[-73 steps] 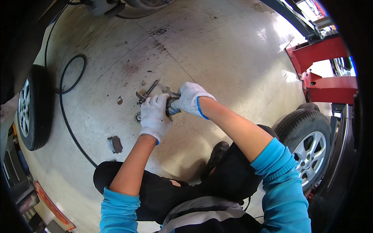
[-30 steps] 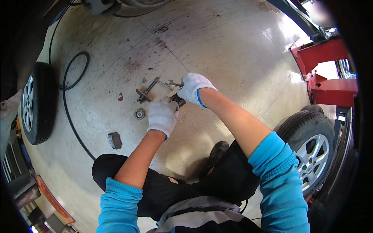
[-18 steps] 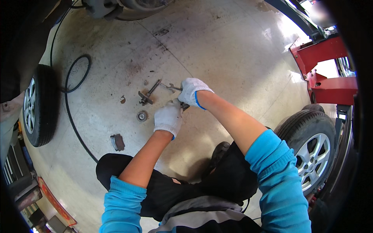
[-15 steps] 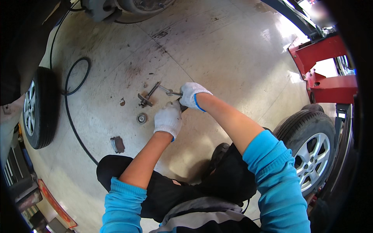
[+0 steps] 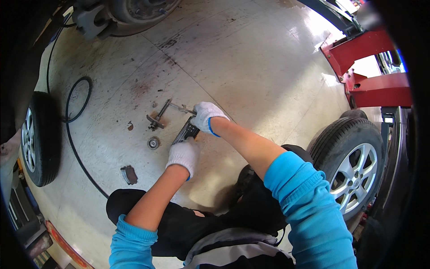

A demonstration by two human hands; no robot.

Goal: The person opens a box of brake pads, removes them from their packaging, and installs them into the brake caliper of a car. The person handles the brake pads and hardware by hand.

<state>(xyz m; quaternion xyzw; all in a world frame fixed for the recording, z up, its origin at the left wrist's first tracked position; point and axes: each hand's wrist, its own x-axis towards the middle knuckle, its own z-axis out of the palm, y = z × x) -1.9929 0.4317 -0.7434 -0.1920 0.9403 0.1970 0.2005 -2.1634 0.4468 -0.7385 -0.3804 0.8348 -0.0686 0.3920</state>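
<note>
My left hand [image 5: 184,154], in a white knit glove, is closed round the near end of a black rectangular case with rows of small marks [image 5: 187,132]. At the case's far end is my gloved right hand [image 5: 209,117], its fingers curled and mostly hidden. A silver wrench-like tool [image 5: 183,109] runs from that hand toward a screw-type clamp tool with a metal plate [image 5: 156,121] on the floor. Whether my right hand grips the silver tool or the case, I cannot tell. A round metal disc [image 5: 153,143] lies left of the case.
A worn brake pad [image 5: 129,175] lies near my left knee. Wheels with tyres stand at the left [image 5: 42,139] and right [image 5: 351,166]. A black hose [image 5: 74,145] loops over the floor. A red lift arm [image 5: 367,89] is at the right, a wheel hub [image 5: 134,13] at the top.
My left hand has drawn back toward me from my right, so more of the black case shows between them. The view has shifted slightly; the floor items look unmoved.
</note>
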